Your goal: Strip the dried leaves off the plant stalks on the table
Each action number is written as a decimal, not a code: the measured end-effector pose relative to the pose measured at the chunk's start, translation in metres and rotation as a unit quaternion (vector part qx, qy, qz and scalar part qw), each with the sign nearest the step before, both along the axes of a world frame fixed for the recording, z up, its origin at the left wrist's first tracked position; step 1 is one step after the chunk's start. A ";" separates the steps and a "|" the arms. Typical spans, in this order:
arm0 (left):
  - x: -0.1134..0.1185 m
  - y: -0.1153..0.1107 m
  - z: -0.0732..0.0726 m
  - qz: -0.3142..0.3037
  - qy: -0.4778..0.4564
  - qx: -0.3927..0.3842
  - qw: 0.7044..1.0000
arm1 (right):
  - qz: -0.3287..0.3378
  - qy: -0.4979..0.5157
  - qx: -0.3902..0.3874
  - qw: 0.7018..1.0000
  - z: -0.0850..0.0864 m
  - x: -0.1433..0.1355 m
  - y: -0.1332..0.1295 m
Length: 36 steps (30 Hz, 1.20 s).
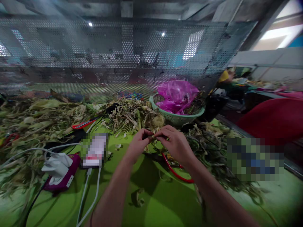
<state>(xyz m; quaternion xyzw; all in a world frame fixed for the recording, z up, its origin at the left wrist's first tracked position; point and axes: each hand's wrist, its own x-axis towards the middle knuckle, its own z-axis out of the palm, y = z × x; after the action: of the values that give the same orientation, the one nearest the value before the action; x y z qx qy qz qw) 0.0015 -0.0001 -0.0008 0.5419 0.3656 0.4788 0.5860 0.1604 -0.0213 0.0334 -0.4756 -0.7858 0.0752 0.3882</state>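
Over the green tabletop (153,208), my left hand (139,142) and my right hand (174,143) meet fingertip to fingertip. Both are pinched closed on a small piece of dried plant (153,137), mostly hidden by the fingers. Directly behind them lies a heap of dry, pale plant scraps (125,115). Partly covered by my right hand and forearm is a red curved loop (174,173), which looks like a scissor handle. Darker green-brown dried stalks and leaves (213,157) are piled to the right of my right forearm.
A green basket (175,118) holds a pink plastic bag (176,96). To the left are a phone (94,151), a purple power strip (63,176) with white plugs and cables, an orange utility knife (83,125) and more dried leaves (54,118). A perforated metal panel (106,53) stands behind.
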 end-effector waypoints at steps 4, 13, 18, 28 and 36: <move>0.000 0.001 0.000 0.010 0.021 0.013 1.000 | -0.018 0.032 0.004 0.999 -0.001 -0.002 0.000; 0.000 0.003 -0.005 0.007 -0.055 -0.024 0.998 | -0.029 0.236 -0.117 0.964 -0.013 -0.003 0.009; 0.000 0.001 -0.002 -0.004 -0.080 -0.041 0.996 | -0.020 0.332 -0.168 0.928 -0.011 -0.003 0.012; 0.002 0.000 -0.006 0.017 -0.069 -0.027 0.997 | -0.015 0.432 -0.203 0.879 -0.016 -0.005 0.013; 0.004 0.000 -0.005 0.039 -0.094 -0.024 0.994 | -0.038 0.372 -0.168 0.912 -0.020 -0.005 0.015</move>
<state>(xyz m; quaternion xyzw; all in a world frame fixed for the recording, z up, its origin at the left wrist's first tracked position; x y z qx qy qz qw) 0.0054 0.0003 -0.0055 0.4650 0.3414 0.5414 0.6117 0.1552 -0.0064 0.0132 -0.5012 -0.5411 0.3628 0.5695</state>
